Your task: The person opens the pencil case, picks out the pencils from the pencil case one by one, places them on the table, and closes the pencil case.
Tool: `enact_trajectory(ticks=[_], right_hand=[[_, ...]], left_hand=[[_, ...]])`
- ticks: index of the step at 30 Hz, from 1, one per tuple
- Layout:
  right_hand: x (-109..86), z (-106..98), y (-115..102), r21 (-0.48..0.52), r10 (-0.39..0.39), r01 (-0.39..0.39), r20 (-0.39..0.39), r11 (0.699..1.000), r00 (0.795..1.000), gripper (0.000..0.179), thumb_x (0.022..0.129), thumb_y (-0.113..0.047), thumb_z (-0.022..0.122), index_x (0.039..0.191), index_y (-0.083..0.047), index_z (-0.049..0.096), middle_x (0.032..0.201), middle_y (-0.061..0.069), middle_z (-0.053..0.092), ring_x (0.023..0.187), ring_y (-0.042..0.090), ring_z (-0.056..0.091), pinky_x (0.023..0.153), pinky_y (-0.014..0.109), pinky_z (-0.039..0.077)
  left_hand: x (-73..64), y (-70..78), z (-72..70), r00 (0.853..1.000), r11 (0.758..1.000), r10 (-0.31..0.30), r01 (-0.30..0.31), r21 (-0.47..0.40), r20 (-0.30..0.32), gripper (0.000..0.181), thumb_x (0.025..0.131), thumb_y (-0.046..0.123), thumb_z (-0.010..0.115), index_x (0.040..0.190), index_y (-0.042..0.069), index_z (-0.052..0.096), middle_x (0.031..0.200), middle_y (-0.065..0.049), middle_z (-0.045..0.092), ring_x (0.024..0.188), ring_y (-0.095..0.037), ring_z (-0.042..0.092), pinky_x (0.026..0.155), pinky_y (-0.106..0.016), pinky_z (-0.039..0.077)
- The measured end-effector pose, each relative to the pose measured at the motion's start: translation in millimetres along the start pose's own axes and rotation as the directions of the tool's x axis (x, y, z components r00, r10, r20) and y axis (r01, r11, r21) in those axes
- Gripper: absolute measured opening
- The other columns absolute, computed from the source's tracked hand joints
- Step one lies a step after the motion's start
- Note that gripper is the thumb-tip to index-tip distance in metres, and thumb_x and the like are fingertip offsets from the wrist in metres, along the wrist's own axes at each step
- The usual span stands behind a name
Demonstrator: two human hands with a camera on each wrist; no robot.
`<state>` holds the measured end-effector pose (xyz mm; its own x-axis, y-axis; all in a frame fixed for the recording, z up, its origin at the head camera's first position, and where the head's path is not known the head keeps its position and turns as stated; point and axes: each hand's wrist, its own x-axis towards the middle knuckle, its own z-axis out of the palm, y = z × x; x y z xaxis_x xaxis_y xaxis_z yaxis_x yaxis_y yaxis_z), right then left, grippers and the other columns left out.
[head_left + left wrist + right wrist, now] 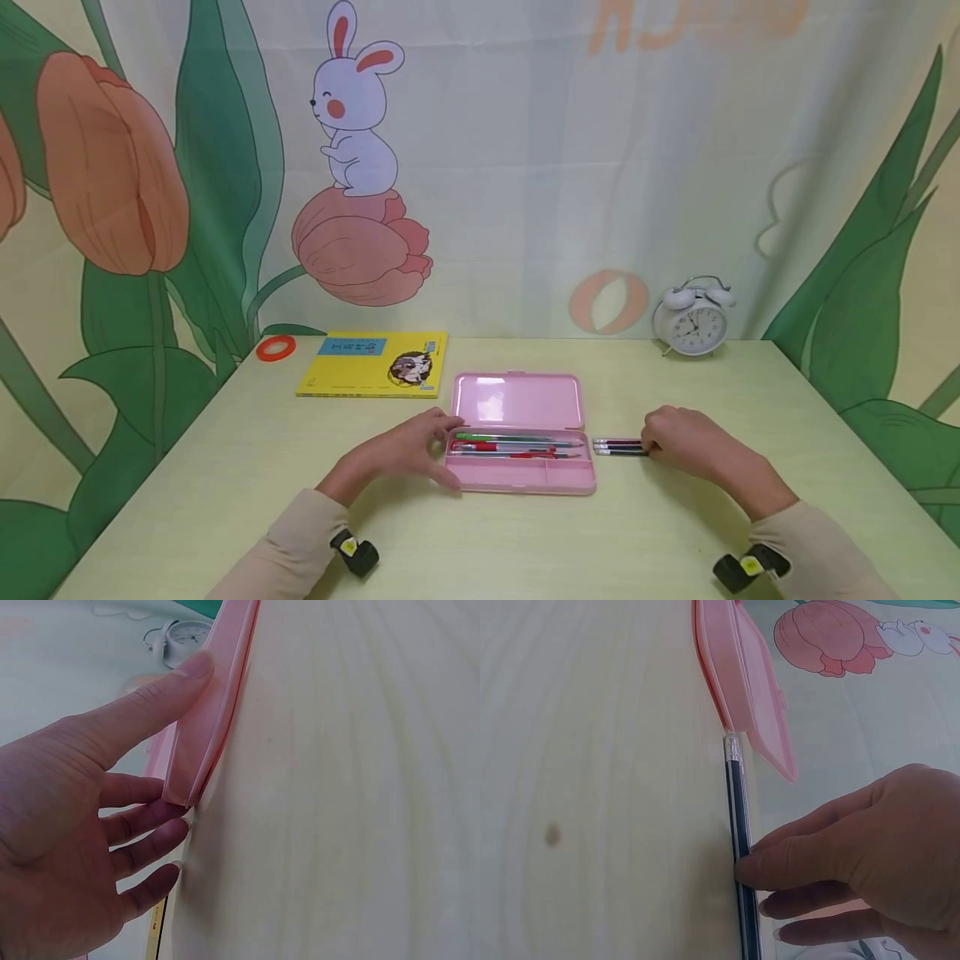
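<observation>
- Pale curtain [510, 167] printed with tulips [112, 167] and a white rabbit [367, 158] hangs behind a light wooden table [540, 546].
- Along the table's far edge: an orange ring [274, 357] at the left corner, a yellow book [371, 367] beside it, and a white alarm clock [693, 325] near the right corner.
- Mid-table, a pink pencil case [517, 487] lies with its lid [540, 400] open toward the far edge; pens [510, 447] lie in its long compartment.
- The left hand [408, 450] grips the case's left end, thumb on the near side.
- Well apart from it, the right hand [693, 442] pinches a few dark pencils [618, 447], whose silver ends point at the case's right end, just beside it; whether they touch is unclear.
- A loose pinch could let the pencils fan out or roll toward the right edge; pushing them against the case wall could shove the case, if the left hand's hold is light.
- Only the head view shows the pens inside. The right wrist view shows the thumb and fingertips on the pencils, which the hand's back mostly hides from above; the left wrist view shows the thumb lying along the case's outer wall.
</observation>
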<state>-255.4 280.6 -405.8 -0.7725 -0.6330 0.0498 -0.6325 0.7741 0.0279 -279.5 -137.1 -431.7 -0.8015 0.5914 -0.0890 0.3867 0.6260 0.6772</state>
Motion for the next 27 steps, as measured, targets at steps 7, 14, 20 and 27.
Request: enact_trajectory(ticks=[7, 14, 20, 27], right_hand=[[1.1, 0.3, -0.8, 0.019, 0.028, -0.029, 0.029, 0.999, 0.999, 0.015, 0.083, 0.002, 0.076, 0.075, -0.010, 0.075, 0.071, -0.006, 0.056, 0.063, 0.009, 0.044, 0.058, 0.025, 0.044], [2.2, -1.3, -3.6, 0.040, 0.078, -0.080, 0.066, 0.996, 0.995, 0.011, 0.083, 0.001, 0.078, 0.082, -0.009, 0.077, 0.075, -0.005, 0.059, 0.066, 0.010, 0.047, 0.062, 0.027, 0.049], [1.0, -2.0, -3.3, 0.048, 0.079, -0.082, 0.055, 0.996, 0.995, 0.011, 0.082, 0.001, 0.078, 0.083, -0.010, 0.077, 0.076, -0.005, 0.060, 0.067, 0.009, 0.049, 0.064, 0.028, 0.052], [8.8, -5.3, -6.4, 0.167, -0.003, 0.008, -0.029, 0.986, 1.000, 0.014, 0.083, 0.002, 0.077, 0.083, -0.012, 0.076, 0.076, -0.011, 0.059, 0.069, 0.004, 0.050, 0.064, 0.024, 0.051]], left_hand=[[-0.5, -0.6, -0.3, 1.000, 1.000, 0.017, -0.017, 0.002, 0.003, 0.091, 0.071, 0.035, 0.092, 0.146, 0.005, 0.049, 0.120, -0.003, 0.051, 0.113, -0.022, 0.049, 0.102, -0.044, 0.042], [-0.3, -1.2, 0.1, 1.000, 1.000, 0.019, -0.019, 0.008, 0.008, 0.093, 0.071, 0.035, 0.092, 0.146, 0.004, 0.048, 0.121, -0.003, 0.052, 0.112, -0.022, 0.049, 0.101, -0.044, 0.043], [0.4, -1.9, 1.3, 1.000, 1.000, 0.019, -0.019, 0.000, 0.009, 0.093, 0.071, 0.036, 0.092, 0.147, 0.004, 0.048, 0.120, -0.003, 0.052, 0.112, -0.022, 0.049, 0.100, -0.044, 0.043], [1.0, -1.3, 0.7, 1.000, 1.000, -0.001, 0.001, 0.007, 0.006, 0.093, 0.071, 0.037, 0.092, 0.147, 0.005, 0.048, 0.119, -0.002, 0.052, 0.111, -0.022, 0.048, 0.099, -0.043, 0.044]])
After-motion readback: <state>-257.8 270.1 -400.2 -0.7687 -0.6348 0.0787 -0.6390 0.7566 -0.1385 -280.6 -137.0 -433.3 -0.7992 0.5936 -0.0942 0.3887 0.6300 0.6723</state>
